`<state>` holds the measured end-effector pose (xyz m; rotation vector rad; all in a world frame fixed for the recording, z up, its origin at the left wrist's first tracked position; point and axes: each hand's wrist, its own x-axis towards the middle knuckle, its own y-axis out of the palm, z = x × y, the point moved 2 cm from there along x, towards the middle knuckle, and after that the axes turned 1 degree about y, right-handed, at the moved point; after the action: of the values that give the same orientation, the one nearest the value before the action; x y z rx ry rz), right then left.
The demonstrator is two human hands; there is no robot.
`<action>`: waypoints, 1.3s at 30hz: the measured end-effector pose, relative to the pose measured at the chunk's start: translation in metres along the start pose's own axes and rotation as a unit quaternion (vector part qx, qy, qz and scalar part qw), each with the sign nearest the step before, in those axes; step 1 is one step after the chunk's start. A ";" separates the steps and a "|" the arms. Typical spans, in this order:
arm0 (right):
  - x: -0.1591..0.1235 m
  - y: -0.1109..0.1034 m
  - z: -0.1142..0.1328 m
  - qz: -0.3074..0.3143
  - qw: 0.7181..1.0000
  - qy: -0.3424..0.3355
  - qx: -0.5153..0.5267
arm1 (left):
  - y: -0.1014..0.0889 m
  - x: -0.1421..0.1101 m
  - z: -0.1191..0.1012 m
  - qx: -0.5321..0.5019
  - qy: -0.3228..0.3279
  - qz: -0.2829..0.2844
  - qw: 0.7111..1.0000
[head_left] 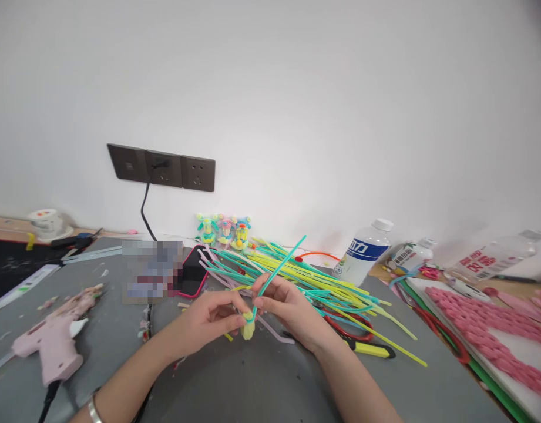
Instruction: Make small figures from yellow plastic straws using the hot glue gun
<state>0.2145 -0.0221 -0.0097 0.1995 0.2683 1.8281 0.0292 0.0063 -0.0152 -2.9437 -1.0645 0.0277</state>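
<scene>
My left hand (212, 320) pinches a small pale yellow piece (248, 328) that has a teal band wound round its top. My right hand (285, 305) is closed on a teal pipe cleaner (281, 264) that runs up and to the right from that piece. Both hands meet over the grey mat (235, 382), just in front of a loose pile of teal, yellow and pink pipe cleaners (305, 276).
A pink glue gun (54, 341) lies at the left with its cord. A phone in a pink case (193, 273), small finished figures (224, 229), red-handled scissors (353, 332), a yellow-handled tool (373, 349), water bottles (362, 252) and a board with pink pieces (486, 329) surround the mat.
</scene>
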 end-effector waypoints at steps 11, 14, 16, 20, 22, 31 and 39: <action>-0.001 0.004 0.003 -0.017 0.999 0.005 -0.028 | 0.000 0.001 0.001 0.010 -0.007 -0.006 1.000; 0.001 -0.001 0.002 -0.050 0.998 -0.015 -0.040 | -0.003 0.002 -0.001 0.051 0.026 -0.046 0.997; 0.003 -0.005 0.000 -0.067 0.997 -0.024 -0.041 | -0.005 0.003 -0.003 0.075 0.041 -0.075 0.994; 0.004 -0.009 -0.004 -0.090 0.995 -0.022 -0.025 | -0.005 0.004 -0.005 0.099 0.036 -0.099 0.989; 0.003 -0.008 -0.004 -0.097 0.995 -0.020 -0.015 | -0.004 0.004 -0.005 0.110 0.035 -0.105 0.988; 0.002 -0.005 0.005 -0.129 0.990 -0.026 0.056 | -0.007 0.007 -0.002 0.045 0.017 -0.131 0.990; 0.003 -0.007 0.004 -0.140 0.988 -0.023 0.066 | -0.009 0.007 -0.001 -0.051 0.046 -0.094 0.993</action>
<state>0.2208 -0.0174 -0.0080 0.2817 0.3679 1.5257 0.0294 0.0177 -0.0142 -2.8822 -1.3626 -0.1667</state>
